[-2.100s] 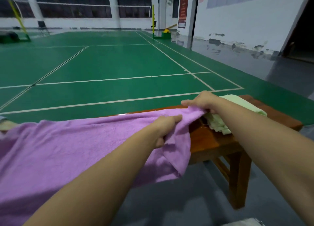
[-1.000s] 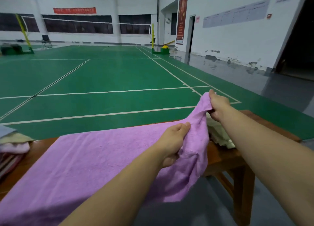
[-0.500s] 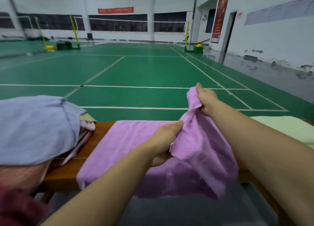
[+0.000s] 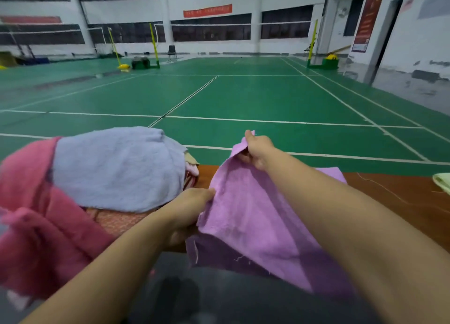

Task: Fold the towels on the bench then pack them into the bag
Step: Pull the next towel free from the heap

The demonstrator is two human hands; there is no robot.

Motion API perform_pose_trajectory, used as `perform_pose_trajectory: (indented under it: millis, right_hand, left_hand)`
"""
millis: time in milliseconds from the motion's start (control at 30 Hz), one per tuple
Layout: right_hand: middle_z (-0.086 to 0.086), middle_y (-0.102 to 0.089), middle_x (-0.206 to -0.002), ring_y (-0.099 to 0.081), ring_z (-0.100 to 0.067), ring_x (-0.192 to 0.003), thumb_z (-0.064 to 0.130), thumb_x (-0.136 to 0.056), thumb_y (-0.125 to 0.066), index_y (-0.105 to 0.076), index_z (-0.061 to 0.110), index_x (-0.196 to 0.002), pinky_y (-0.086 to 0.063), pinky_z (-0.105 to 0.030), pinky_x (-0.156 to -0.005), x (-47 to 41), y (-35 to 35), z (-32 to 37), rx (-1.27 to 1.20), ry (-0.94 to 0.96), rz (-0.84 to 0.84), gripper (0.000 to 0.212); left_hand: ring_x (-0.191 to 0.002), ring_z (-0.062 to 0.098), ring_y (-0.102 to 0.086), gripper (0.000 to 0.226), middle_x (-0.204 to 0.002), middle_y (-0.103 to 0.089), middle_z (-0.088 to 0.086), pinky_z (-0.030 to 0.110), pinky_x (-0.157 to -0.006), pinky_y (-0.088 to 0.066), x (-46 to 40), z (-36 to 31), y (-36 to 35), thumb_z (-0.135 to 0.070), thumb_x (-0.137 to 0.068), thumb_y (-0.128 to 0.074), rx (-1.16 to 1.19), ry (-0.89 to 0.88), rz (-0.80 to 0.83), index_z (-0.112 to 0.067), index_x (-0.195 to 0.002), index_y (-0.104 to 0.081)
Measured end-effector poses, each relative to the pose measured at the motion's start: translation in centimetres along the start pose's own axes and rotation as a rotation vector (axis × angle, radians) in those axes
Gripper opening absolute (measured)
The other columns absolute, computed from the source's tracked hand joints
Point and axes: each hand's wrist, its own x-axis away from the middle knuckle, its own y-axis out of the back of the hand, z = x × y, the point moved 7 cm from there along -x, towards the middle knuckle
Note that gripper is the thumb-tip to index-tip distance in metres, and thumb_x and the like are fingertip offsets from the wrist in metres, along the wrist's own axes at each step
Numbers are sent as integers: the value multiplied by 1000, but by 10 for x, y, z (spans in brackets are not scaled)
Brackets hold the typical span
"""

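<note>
So from where I'm standing this job is barely past the start. The person has the soft purple terry towel (image 4: 246, 216) in both hands: the right hand (image 4: 257, 150) pinches one corner and holds it up at the far edge, and the left hand (image 4: 188, 208) has its fingers closed around the towel's near left edge. The cloth is doubled over itself between the two hands, with the lower layer hanging off the front of the glossy brown wooden table (image 4: 399, 197) under the right forearm. I'd call that mid-fold, first fold at best, not squared up yet.

What's left looks like most of it. Just to the left of the left hand, practically touching it, is a loose heap: a fluffy pale blue towel (image 4: 117, 167) on top, a crumpled dark pink towel (image 4: 31, 221) draped further left, and some patterned orange-ish fabric (image 4: 114, 220) poking out underneath. None of that looks folded to me.

Way off past the right arm, at the far right edge of view, there's a pale green folded towel (image 4: 442, 181) on the table, so maybe one is done.

No bag anywhere that I can see, so packing hasn't begun as far as I can judge.
</note>
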Motion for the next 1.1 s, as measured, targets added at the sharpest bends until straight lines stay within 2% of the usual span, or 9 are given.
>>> perform_pose_trajectory:
  millis: [167,300,400,533,700,800,900,967,1100]
  right_hand:
    - [-22,-63,-101,-68,-30,-74,39,-109,-38,-37,1,-143,-61,-38,-58,18,-20,-28,94,-105,147,51]
    - [-27,-59,-126,-68,-34,-87,41,-109,-36,-38,-1,-143,-60,-38,-75,27,-10,-25,105,-108,168,54]
    - [-20,-62,-124,-68,-29,-83,40,-109,-38,-50,0,-135,-59,-38,-77,32,19,-6,186,15,123,49]
    - [-5,-69,-114,-66,-24,-94,41,-106,-46,-65,10,-118,-53,-39,-87,58,84,17,853,389,28,38]
    - [-7,-63,-131,-57,-29,-120,50,-94,-59,-65,22,-126,-44,-40,-104,70,188,-7,1372,343,-109,43]
    - [-10,-59,-125,-54,-34,-116,69,-85,-59,-61,26,-119,-43,-42,-97,92,236,-3,1419,269,-374,55]
    - [-7,-67,-92,-62,-28,-83,89,-77,-44,-63,20,-80,-48,-37,-72,110,255,-6,1496,113,-326,72]
    - [-1,-61,-66,-58,-21,-62,90,-81,-36,-56,19,-64,-43,-32,-59,120,253,-9,1513,49,-247,76]
    - [1,-57,-64,-52,-17,-58,76,-87,-53,-57,16,-68,-37,-30,-54,129,239,-12,1486,83,-185,62]
  left_hand:
    - [-86,37,-70,24,-96,-71,22,39,-73,-59,3,17,28,-24,-98,-54,-207,139,-144,-2,-100,-64]
    - [-85,26,-65,31,-103,-70,11,30,-71,-52,1,-11,39,-35,-94,-57,-952,56,-243,-7,-104,-66]
    - [-85,25,-61,35,-103,-69,9,30,-76,-48,-8,-35,37,-39,-97,-52,-1208,-82,-383,-8,-107,-66]
    - [-102,37,-64,36,-114,-67,20,37,-84,-49,-41,-60,13,-39,-99,-52,-1178,-294,-529,-5,-104,-63]
    - [-104,36,-64,59,-115,-68,20,38,-84,-49,-83,-53,-5,-59,-94,-57,-1265,-241,-529,-3,-108,-66]
    - [-88,31,-59,53,-98,-71,13,32,-75,-45,-97,-54,-2,-58,-94,-61,-1197,-140,-429,-6,-82,-63]
    - [-94,31,-60,56,-106,-71,14,31,-84,-47,-102,-57,3,-61,-92,-60,-1218,-65,-409,-10,-70,-58]
    - [-113,34,-61,65,-123,-67,17,36,-97,-47,-108,-54,8,-71,-87,-59,-1248,-29,-406,-7,-95,-69]
    - [-118,34,-61,93,-134,-63,13,36,-99,-47,-111,-50,16,-84,-74,-58,-1237,-31,-344,-12,-134,-61]
